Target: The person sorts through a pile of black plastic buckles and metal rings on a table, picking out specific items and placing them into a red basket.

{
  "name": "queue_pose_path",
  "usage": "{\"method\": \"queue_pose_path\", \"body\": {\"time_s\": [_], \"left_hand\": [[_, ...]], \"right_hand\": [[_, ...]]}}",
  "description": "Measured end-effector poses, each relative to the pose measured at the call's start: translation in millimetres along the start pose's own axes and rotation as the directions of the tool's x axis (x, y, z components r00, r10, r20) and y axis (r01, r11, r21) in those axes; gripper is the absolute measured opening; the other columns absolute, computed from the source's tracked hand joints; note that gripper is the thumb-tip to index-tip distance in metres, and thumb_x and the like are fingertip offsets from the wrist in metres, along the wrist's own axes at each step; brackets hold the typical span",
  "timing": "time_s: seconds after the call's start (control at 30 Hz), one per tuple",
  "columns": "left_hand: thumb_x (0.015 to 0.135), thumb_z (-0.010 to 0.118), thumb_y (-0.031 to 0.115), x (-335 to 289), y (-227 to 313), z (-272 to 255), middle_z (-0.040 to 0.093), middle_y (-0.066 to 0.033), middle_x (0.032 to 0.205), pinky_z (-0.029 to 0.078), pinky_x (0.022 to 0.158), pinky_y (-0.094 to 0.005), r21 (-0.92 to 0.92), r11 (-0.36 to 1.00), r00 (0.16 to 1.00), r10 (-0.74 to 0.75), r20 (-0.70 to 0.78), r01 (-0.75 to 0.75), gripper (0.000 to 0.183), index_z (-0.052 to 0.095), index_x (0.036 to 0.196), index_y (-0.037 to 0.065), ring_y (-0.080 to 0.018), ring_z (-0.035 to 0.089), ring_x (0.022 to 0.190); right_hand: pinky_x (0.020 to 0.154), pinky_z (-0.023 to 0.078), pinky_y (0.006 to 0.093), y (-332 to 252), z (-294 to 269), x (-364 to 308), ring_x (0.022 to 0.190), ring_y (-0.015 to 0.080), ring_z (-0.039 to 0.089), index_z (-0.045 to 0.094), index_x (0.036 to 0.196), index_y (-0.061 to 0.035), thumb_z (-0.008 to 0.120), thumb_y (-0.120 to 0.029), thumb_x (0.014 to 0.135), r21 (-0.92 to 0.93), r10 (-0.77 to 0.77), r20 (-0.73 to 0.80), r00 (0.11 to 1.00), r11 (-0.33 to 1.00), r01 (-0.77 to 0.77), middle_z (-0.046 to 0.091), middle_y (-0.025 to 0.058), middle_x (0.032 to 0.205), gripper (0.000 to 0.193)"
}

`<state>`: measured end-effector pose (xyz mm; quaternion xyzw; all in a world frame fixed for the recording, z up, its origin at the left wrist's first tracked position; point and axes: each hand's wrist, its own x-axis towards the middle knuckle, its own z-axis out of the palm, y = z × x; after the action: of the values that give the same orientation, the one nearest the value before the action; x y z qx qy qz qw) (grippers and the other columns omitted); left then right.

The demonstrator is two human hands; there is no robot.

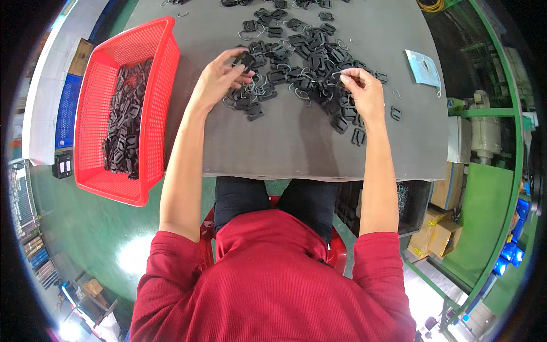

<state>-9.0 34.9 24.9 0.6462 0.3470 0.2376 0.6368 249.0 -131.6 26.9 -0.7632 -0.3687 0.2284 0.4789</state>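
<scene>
A black plastic buckle [245, 61] is pinched between the thumb and fingers of my left hand [215, 81], above the left part of the pile. My right hand [366, 91] has its thumb and forefinger closed on a thin metal wire hook [337, 73] at the pile's right side. Between and beyond both hands spreads a loose heap of black buckles [319, 61], mixed with bent wire hooks [259, 88]. The far end of the hook in my right hand is hard to make out against the heap.
A red plastic basket [156, 114] with many black pieces stands left of the grey table [262, 148]. On the table's right lies a blue face mask [423, 67]. Single buckles [396, 113] lie near it. A green metal rack [515, 148] stands farther right.
</scene>
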Motion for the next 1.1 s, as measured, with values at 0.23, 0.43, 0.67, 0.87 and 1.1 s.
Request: {"method": "queue_pose_path", "body": {"time_s": [0.23, 0.43, 0.67, 0.87, 1.1], "left_hand": [[0.088, 0.056, 0.015, 5, -11, -3, 0.062, -0.0078, 0.096, 0.049, 0.066, -0.0234, 0.114, 0.989, 0.996, -0.091, 0.006, 0.09, 0.024, 0.057, 0.107, 0.0, -0.0136, 0.063, 0.079], [0.088, 0.057, 0.018, 10, -12, 2, 0.063, -0.0069, 0.087, 0.05, 0.066, -0.027, 0.515, 0.778, 0.831, 0.518, -0.204, -0.359, 0.019, 0.061, 0.094, 0.0, -0.015, 0.061, 0.075], [0.085, 0.062, 0.033, 56, -23, -22, 0.057, -0.0052, 0.082, 0.047, 0.062, -0.0265, -0.628, 0.751, 0.966, -0.26, 0.001, 0.203, 0.032, 0.057, 0.093, 0.003, -0.0148, 0.058, 0.082], [0.07, 0.071, 0.047, 55, -42, 2, 0.063, -0.0175, 0.093, 0.045, 0.081, -0.0401, 0.767, 0.594, 0.875, 0.205, -0.438, 0.245, 0.06, 0.055, 0.108, 0.004, -0.0344, 0.059, 0.097], [0.082, 0.064, 0.034, 23, -2, 6, 0.058, -0.0022, 0.074, 0.041, 0.06, -0.0271, 0.413, 0.907, 0.989, -0.016, -0.146, 0.076, 0.037, 0.062, 0.097, -0.001, -0.0111, 0.047, 0.066]], "right_hand": [[0.069, 0.047, 0.0305, -5, -12, -8, 0.071, 0.0183, 0.062, 0.064, 0.096, -0.0071, 0.065, -0.007, 0.077, -0.283, -0.017, 0.004, 1.0, 0.959, 0.017, 0.066, 0.0058, 0.081, 0.02], [0.086, 0.045, 0.0358, -11, 7, -12, 0.1, 0.0253, 0.054, 0.064, 0.1, -0.0137, 0.068, -0.013, 0.074, -0.65, -0.36, 0.135, 0.923, 0.671, 0.357, 0.059, 0.0058, 0.102, 0.026], [0.088, 0.043, 0.0409, -15, 134, 48, 0.108, 0.0324, 0.047, 0.053, 0.117, -0.0095, 0.07, -0.029, 0.075, -0.46, -0.374, 0.003, 0.928, 0.823, 0.333, 0.052, 0.0121, 0.114, 0.049], [0.084, 0.047, 0.0393, -8, 120, 44, 0.104, 0.0282, 0.052, 0.061, 0.102, -0.0087, 0.059, -0.018, 0.08, -0.448, -0.448, 0.451, 0.772, 0.634, 0.63, 0.057, 0.0101, 0.106, 0.024], [0.07, 0.048, 0.0245, -16, 20, 34, 0.081, 0.0094, 0.062, 0.066, 0.105, -0.0078, 0.061, -0.013, 0.083, 0.194, 0.018, 0.306, 0.952, 0.978, -0.081, 0.067, 0.0004, 0.09, 0.023]]}}
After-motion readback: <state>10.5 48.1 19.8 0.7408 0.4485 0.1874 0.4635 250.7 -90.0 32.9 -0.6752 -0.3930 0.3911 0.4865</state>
